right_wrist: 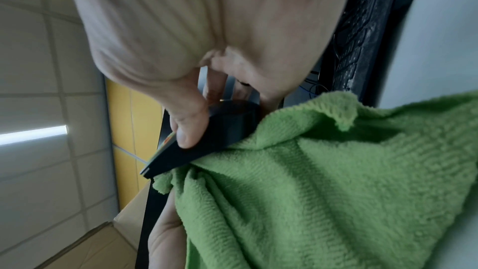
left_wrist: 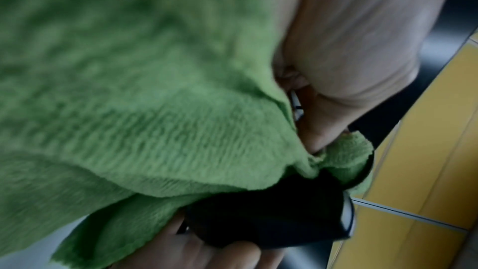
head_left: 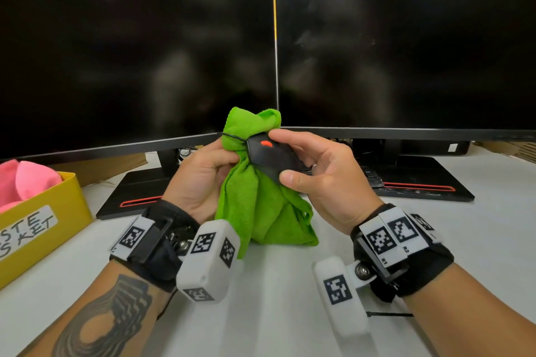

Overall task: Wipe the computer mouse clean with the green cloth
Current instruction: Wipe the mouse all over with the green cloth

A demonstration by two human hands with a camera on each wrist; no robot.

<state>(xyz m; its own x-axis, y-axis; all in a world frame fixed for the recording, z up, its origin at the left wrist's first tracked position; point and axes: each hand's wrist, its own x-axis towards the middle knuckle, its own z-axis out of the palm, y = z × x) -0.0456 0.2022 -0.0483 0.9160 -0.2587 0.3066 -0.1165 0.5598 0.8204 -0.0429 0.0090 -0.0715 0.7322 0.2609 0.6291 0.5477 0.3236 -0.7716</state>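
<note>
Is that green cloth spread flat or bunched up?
Bunched up. The cloth is gathered in the left hand against the mouse, loose folds hanging down.

A white label (head_left: 27, 226) on the yellow box (head_left: 66, 200) carries handwritten letters, cut off at the left: "STE" above "SKET". On the right wristband, small tags (head_left: 395, 255) read "R1" and "R2".

This looks like an office workstation. Two large dark monitors (head_left: 136, 46) stand side by side on a white desk (head_left: 478, 240), each on a flat black base with a red line. Behind the right base lies a black keyboard (head_left: 369, 175). At the left a yellow box (head_left: 58, 206) carries a handwritten label, partly readable.
</note>
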